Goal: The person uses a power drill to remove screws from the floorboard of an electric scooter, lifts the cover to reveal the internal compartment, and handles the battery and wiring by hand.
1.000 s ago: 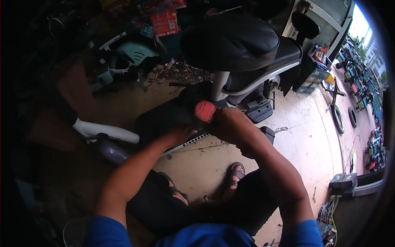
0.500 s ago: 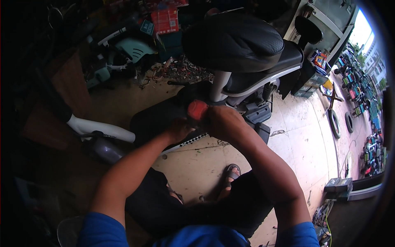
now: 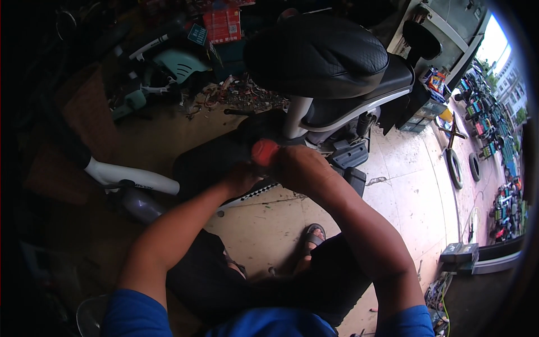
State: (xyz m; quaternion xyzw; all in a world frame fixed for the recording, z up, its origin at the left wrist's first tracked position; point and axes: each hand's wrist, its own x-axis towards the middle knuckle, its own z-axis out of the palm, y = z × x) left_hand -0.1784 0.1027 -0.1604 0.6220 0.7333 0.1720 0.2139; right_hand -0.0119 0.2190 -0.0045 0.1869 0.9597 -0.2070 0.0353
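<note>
Over the black footboard point(image 3: 205, 163) of a white-framed electric scooter, my right hand point(image 3: 300, 168) grips a red-and-black power tool point(image 3: 264, 150), its red end facing up. My left hand point(image 3: 241, 181) is curled just below and left of it, at the footboard's checkered edge; what its fingers hold is hidden. The padded black seat point(image 3: 317, 56) rises above both hands on a white post point(image 3: 295, 116).
Mint scooter parts point(image 3: 174, 67), red boxes point(image 3: 222, 27) and loose scrap point(image 3: 241, 95) lie behind. A white tube point(image 3: 135, 177) runs at left. Dark grey blocks point(image 3: 457, 253) sit at lower right; tires point(image 3: 453, 168) and parked scooters stand outside at right.
My hands and the red tool have shifted a little to the left, and the tool's red end looks slightly turned. The surrounding view has shifted slightly too.
</note>
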